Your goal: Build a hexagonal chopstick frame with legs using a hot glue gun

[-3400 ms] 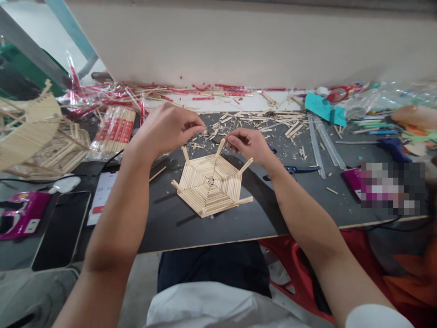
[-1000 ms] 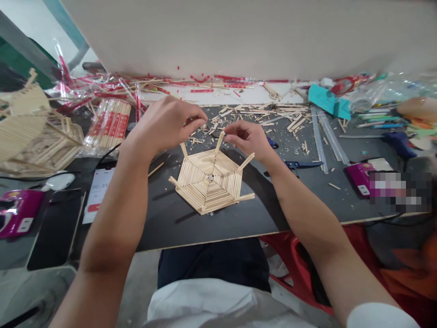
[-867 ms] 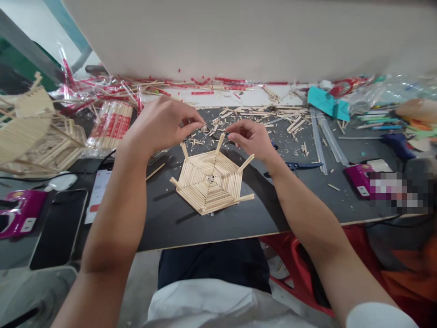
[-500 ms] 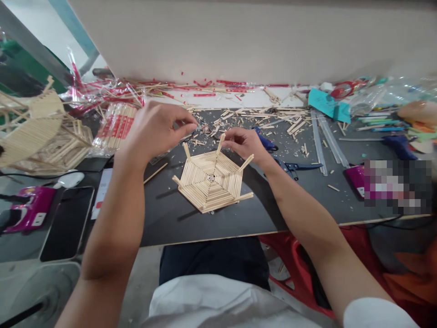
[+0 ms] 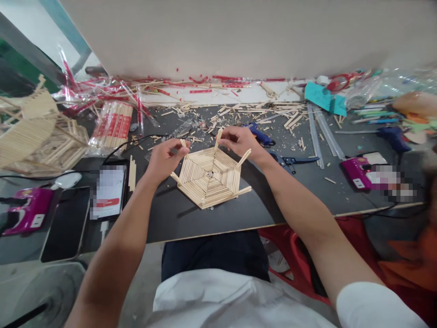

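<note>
A hexagonal panel (image 5: 225, 180) of pale wooden sticks, laid in rings around a small central hole, sits on the dark table in front of me. Short paired sticks stick up and outward at its corners. My left hand (image 5: 167, 159) is closed in a pinch around the upper-left corner stick (image 5: 183, 143). The fingers of my right hand (image 5: 238, 140) pinch the far corner stick (image 5: 218, 138). Another corner stick (image 5: 244, 157) leans outward just below my right wrist, untouched.
Blue cutters (image 5: 293, 160) and a blue glue gun (image 5: 261, 135) lie right of the panel, near glue sticks (image 5: 324, 136). Stick scraps litter the back. At left are wrapped chopsticks (image 5: 111, 125), phones (image 5: 66, 223), a purple power strip (image 5: 29, 209) and a stick-built structure (image 5: 27, 136).
My left hand has come down and right, from above the table onto the upper-left corner stick. My right hand stays at the far corner stick. The view has shifted slightly.
</note>
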Motion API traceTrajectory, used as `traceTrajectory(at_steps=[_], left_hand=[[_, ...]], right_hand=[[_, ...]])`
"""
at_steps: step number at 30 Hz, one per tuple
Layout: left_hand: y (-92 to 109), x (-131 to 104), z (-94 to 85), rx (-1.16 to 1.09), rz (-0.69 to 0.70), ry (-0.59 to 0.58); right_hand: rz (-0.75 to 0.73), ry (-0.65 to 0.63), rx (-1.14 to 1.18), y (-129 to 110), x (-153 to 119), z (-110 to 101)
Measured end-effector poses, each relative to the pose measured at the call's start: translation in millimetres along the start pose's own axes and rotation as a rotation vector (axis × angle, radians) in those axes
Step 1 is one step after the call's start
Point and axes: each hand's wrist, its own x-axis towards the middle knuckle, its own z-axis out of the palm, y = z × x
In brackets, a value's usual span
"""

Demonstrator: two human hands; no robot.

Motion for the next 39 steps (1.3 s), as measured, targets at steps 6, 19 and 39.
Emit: traceTrajectory(at_steps=[6,19,39], left_hand=[[-14,6,6.4,0.153,0.017,-0.094],[-23,16,16.0,0.21,-0.016,-0.024],[-26,22,20.4,0.195,0.007,-0.007]], right_hand=[[0.005,0.013,-0.007,4,0,-2],[0.109,0.201,0.15,7,-19,6],[0.011,0.04,-0.077,7,-15,-3]])
